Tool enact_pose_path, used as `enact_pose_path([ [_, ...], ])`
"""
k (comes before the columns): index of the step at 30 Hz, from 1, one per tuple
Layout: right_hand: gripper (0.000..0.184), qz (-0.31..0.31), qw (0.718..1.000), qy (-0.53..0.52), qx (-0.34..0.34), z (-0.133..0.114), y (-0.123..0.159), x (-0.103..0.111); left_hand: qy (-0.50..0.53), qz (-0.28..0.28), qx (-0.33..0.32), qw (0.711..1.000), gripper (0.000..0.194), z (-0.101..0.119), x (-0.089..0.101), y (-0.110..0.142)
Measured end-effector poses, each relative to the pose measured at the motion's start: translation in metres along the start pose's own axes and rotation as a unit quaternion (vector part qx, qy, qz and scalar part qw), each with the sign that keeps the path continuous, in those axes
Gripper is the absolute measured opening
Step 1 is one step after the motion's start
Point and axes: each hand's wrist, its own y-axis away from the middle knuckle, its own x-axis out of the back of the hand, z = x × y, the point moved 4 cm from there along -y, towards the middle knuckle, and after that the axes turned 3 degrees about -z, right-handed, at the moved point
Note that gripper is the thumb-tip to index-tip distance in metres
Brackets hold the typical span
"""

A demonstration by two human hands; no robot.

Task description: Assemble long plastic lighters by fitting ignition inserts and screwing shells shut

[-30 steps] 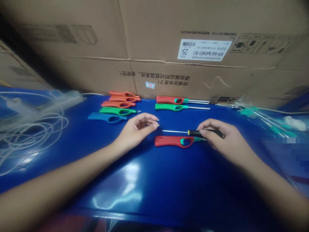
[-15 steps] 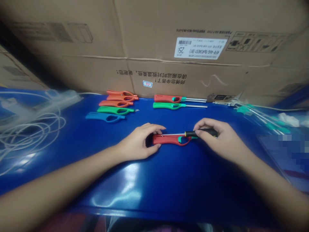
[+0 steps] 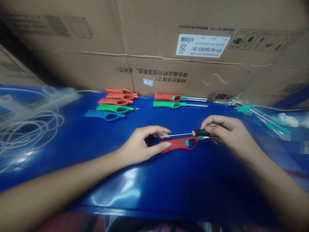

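Note:
My right hand [image 3: 224, 129] is closed round the black and yellow handle of a screwdriver [image 3: 178, 134]. Its thin metal shaft points left, the tip close to the fingers of my left hand [image 3: 142, 141]. Below the shaft is a red gas lighter [image 3: 177, 146] with a turquoise trigger and a short stretch of metal tube showing at its right. The rest of that tube is hidden by my right hand. My left thumb lies over the lighter's handle end, with the fingers curled on its far side.
Behind my hands lie a red lighter [image 3: 166, 97] and a green lighter [image 3: 166, 104], both with metal tubes. Several tubeless lighter bodies [image 3: 105, 115] lie to their left. Coiled white tubing [image 3: 31, 129] is at far left, turquoise-ended metal tubes [image 3: 263, 119] at right. A cardboard box [image 3: 149, 38] stands behind.
The red lighter and the screwdriver have shifted right and slightly toward me. My right hand has moved right with the screwdriver; my left thumb now lies further over the lighter's handle.

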Motion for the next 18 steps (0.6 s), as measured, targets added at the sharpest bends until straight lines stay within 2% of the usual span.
enact_pose_path([
  [4,0.014,0.002,1.0,-0.006,-0.013,0.003,-0.002,-0.001,0.008,0.033,-0.03,0.999,0.014,0.004,0.005,-0.002],
  [9,0.015,0.003,1.0,-0.01,-0.012,0.001,-0.002,-0.001,0.007,0.046,-0.055,0.997,0.008,0.005,0.008,-0.003],
  [15,0.014,0.005,0.998,0.047,0.05,-0.004,0.0,0.002,-0.006,0.046,-0.08,0.996,0.006,0.005,0.007,-0.002],
  [18,0.01,-0.03,0.987,0.108,0.112,-0.009,0.004,0.005,-0.029,0.023,-0.095,0.995,0.006,0.006,0.006,-0.003],
])
